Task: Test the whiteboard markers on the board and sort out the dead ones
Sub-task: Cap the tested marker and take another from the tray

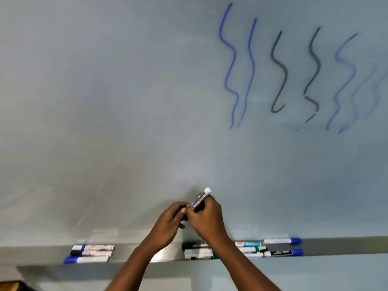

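My right hand (206, 219) grips a marker (200, 198) with a dark label, its white end pointing up towards the whiteboard (126, 101). My left hand (171, 220) meets it from the left, its fingers curled at the marker's lower end, which is hidden between the two hands. On the metal tray (130, 252) under the board, three markers (90, 253) lie in a group at the left. Several more markers (279, 247), green, black and blue capped, lie at the right. Blue and black wavy test lines (279, 72) mark the board's upper right.
The tray runs the width of the board, with a bare stretch between the two marker groups. A brown object (12, 285) shows at the bottom left corner. The left part of the board is unmarked.
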Demonstrator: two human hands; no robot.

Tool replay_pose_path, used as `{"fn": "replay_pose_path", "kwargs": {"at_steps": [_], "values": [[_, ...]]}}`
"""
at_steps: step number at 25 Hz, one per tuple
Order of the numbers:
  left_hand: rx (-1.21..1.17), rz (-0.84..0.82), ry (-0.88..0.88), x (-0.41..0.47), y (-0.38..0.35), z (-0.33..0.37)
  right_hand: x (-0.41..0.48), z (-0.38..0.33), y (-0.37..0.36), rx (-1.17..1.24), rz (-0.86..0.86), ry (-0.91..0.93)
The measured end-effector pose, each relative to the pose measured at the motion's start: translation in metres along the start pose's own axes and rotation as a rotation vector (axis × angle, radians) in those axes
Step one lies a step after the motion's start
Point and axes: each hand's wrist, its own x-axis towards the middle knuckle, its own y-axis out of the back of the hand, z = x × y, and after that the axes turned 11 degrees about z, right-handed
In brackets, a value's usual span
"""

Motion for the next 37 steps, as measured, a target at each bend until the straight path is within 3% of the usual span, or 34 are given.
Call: {"fn": "replay_pose_path", "kwargs": {"at_steps": [3,7,12,16,23,37], "values": [[0.011,-0.149,-0.16,0.009,0.004,0.052,0.021,-0.04,0.04,0.182,-0.058,-0.111],[0.288,-0.24,-0.456,0.025,0.003,0.111,0.036,-0.075,0.088,0.503,-0.193,-0.231],[0.512,-0.272,-0.719,0.038,-0.004,0.163,0.048,-0.113,0.135,0.586,-0.241,-0.244],[0.562,-0.243,-0.859,0.039,-0.011,0.203,0.051,-0.144,0.168,0.61,-0.174,-0.186],[0.596,-0.243,-0.963,0.031,-0.015,0.247,0.046,-0.167,0.2,0.643,-0.135,-0.101],[0.662,-0.208,-0.961,0.022,-0.001,0.276,0.047,-0.189,0.198,0.641,-0.179,-0.023]]}}
